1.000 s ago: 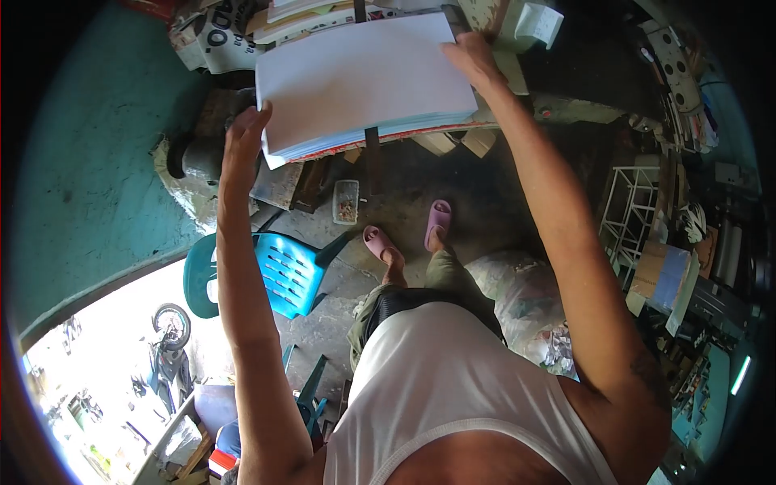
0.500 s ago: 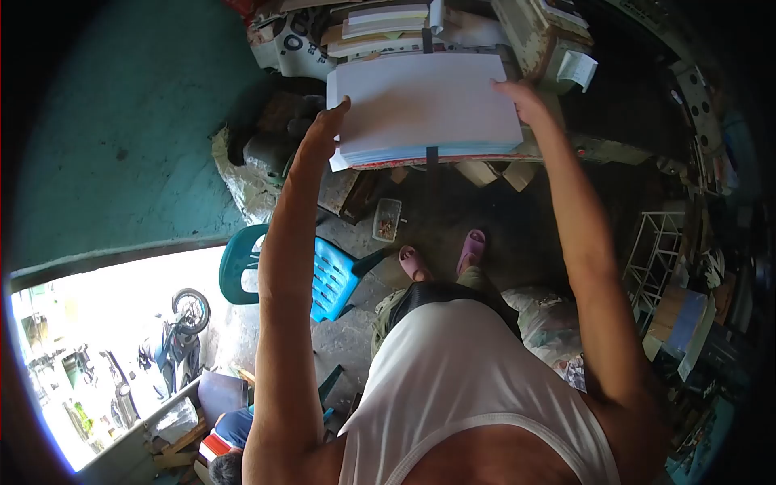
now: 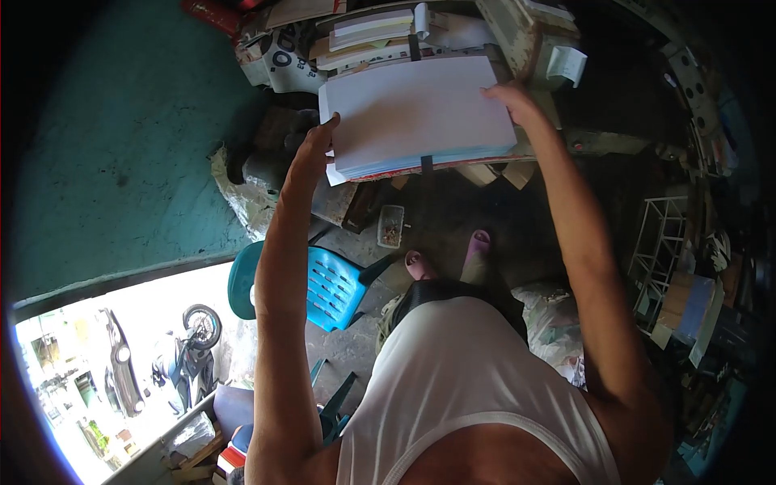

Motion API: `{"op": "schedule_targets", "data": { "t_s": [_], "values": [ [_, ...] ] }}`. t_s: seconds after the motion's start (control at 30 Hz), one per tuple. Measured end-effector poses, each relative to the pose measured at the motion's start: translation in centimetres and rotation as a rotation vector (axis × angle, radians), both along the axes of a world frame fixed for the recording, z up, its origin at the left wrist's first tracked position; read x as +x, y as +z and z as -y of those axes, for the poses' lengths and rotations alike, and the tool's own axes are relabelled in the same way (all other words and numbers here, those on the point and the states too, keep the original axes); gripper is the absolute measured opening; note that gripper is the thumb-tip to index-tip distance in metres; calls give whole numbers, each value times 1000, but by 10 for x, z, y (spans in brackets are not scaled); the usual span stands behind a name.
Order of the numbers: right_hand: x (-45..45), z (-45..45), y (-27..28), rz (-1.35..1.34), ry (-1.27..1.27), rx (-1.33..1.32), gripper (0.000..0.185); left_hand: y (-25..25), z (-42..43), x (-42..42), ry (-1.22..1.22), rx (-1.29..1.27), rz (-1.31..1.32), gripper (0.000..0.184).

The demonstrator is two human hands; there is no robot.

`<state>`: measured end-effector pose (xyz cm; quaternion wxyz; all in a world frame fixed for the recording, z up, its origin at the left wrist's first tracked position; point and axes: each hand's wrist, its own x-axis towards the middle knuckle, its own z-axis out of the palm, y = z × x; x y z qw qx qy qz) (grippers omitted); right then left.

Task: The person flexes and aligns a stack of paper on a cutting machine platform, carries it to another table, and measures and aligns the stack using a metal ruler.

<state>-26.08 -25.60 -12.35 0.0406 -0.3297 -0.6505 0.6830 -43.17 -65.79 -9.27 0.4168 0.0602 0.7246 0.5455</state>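
Observation:
A thick stack of white paper (image 3: 420,105) lies on a bench in front of me, with bluish layered sheet edges along its near side. At its left edge my left hand (image 3: 320,139) grips the side, thumb on top and the other fingers mostly hidden. My right hand (image 3: 514,100) holds the right edge in a similar way, its thumb resting on the top sheet. A dark strap (image 3: 427,164) shows at the middle of the near edge, over a thin red board edge below the sheets.
More papers (image 3: 372,32) are piled behind the stack. A worn wooden box (image 3: 525,40) stands to the right. Below are a blue plastic chair (image 3: 333,289), a clear plastic tub (image 3: 390,225) and a filled plastic bag (image 3: 550,323). A motorcycle (image 3: 190,356) is outside the doorway.
The view has turned slightly, so the stack appears a little more tilted and further left. Both hands keep their places at its two sides.

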Motion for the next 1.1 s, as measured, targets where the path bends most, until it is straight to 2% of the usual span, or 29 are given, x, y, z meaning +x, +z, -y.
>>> {"op": "schedule_targets", "data": {
  "t_s": [0.03,0.1,0.17,0.23,0.27,0.33,0.4,0.47,0.5,0.57,0.67,0.73,0.77,0.9,0.93,1.0,1.03,1.07,1.1],
  "values": [
    [2,2,2,-16,7,-7,23,6,0,5,11,-15,2,75],
    [15,13,16,-16,20,-18,26,10,3,23,290,222,38,77],
    [22,14,27,-24,36,-27,30,4,9,52,627,410,-208,73],
    [25,4,23,213,111,239,51,-12,11,83,973,475,-360,66],
    [26,12,31,219,134,229,51,-22,11,100,1129,465,-393,63],
    [23,34,48,166,0,670,77,-32,2,125,1213,427,-334,62],
    [11,25,49,123,41,689,81,-37,-14,131,1368,424,-311,67],
    [12,20,52,85,64,709,85,-38,-28,123,1375,405,-306,73],
    [15,23,58,-15,80,570,86,-36,-35,116,1369,414,-345,76],
    [13,19,59,-51,52,406,86,-45,-42,103,1353,369,-447,79],
    [22,8,46,35,5,330,84,-53,-48,93,1400,562,-380,81],
    [31,3,41,-17,22,237,81,-52,-56,92,1433,606,-329,80],
    [34,3,37,-54,7,225,77,-52,-62,91,1458,566,-333,77],
    [43,6,41,-24,-6,-6,83,-33,-82,91,1518,472,-317,74],
    [45,5,31,-61,26,-10,78,-37,-79,91,1512,471,-311,74],
    [49,3,27,-45,71,-118,67,-46,-72,91,1409,633,-342,75],
    [51,4,31,-32,86,-189,54,-48,-71,90,1432,618,-350,75],
    [54,5,30,-30,78,-192,54,-50,-70,91,1425,615,-347,75],
    [58,7,25,6,68,-345,52,-45,-74,93,1470,601,-309,75]
  ]
}}
